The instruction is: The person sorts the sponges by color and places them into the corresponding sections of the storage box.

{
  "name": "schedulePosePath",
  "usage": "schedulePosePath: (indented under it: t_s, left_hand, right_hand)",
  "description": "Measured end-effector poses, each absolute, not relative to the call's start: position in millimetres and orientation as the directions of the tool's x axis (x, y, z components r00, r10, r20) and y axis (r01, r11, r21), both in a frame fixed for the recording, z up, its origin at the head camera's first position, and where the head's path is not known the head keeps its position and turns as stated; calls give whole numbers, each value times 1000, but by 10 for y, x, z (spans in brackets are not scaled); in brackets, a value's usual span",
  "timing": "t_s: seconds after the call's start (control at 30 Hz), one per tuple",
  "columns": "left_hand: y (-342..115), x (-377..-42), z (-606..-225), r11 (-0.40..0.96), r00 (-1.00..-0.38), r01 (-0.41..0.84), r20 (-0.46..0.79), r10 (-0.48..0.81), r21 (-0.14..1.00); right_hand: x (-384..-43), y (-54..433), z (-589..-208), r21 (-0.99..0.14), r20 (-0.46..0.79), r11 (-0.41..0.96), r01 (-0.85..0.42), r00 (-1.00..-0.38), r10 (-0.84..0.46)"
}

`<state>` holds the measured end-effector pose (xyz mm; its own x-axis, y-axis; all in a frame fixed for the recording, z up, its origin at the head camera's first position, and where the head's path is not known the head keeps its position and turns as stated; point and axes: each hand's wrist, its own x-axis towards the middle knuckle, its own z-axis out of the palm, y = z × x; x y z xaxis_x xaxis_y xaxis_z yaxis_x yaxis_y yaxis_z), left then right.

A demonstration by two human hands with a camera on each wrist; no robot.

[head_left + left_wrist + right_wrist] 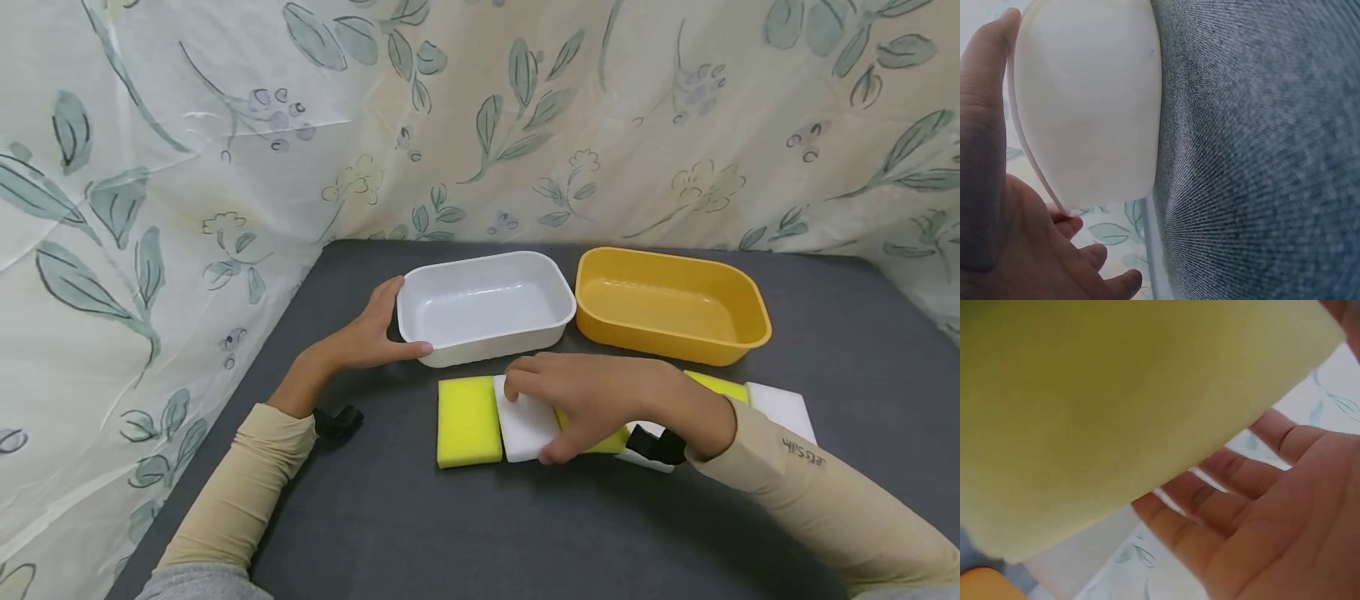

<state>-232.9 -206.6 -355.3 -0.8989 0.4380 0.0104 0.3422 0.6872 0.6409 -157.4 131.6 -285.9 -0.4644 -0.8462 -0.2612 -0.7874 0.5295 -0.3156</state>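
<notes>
My left hand [367,333] rests against the left end of a white plastic tub [491,337], thumb at its near rim and fingers spread toward the far side. In the left wrist view the tub's outer wall [1088,106] stands beside the thumb. My right hand [592,392] is over a row of foam sponges, spanning a white sponge [525,429], fingers near its far edge and thumb by its near edge. A yellow sponge [468,421] lies left of it. Another yellow sponge [1116,412] fills much of the right wrist view, partly hidden by the hand from above.
A yellow-orange plastic tub [667,308] stands right of the white one. More sponges continue the row under the right forearm, ending in a white sponge [783,408]. Dark grey cloth [420,533] covers the table; a floral curtain [480,117] hangs behind and at left.
</notes>
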Motion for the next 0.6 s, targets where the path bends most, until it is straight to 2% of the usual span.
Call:
schedulePosePath:
  t_s: [0.13, 0.27, 0.37, 0.43, 0.5, 0.6]
  left_hand:
    - [-2069, -2334, -3545, 683, -898, 346, 17, 439, 643]
    - [-2066, -2347, -3528, 678, -896, 346, 14, 444, 648]
    - [-2069, -2354, -3516, 679, -896, 342, 8, 443, 650]
    - [-2071, -2360, -3506, 679, -897, 338, 5, 441, 652]
    - [-2074, -2370, -3498, 677, -897, 337, 6, 441, 654]
    - [-2083, -2384, -3498, 673, -894, 338, 2, 448, 658]
  right_hand:
    - [-1645, 1309, -2724, -391, -176, 435, -811, -398, -900]
    - [-1796, 1281, -2610, -467, -132, 391, -793, -374, -918]
    - [-1937, 1226, -2535, -437, -119, 422, -794, -414, -903]
    - [-2046, 1171, -2492, -389, -128, 472, -791, -461, -878]
    - [-2173, 1108, -2460, -350, -158, 527, -774, -506, -848]
    - [-2388, 1010, -2454, -327, -230, 585, -742, -537, -811]
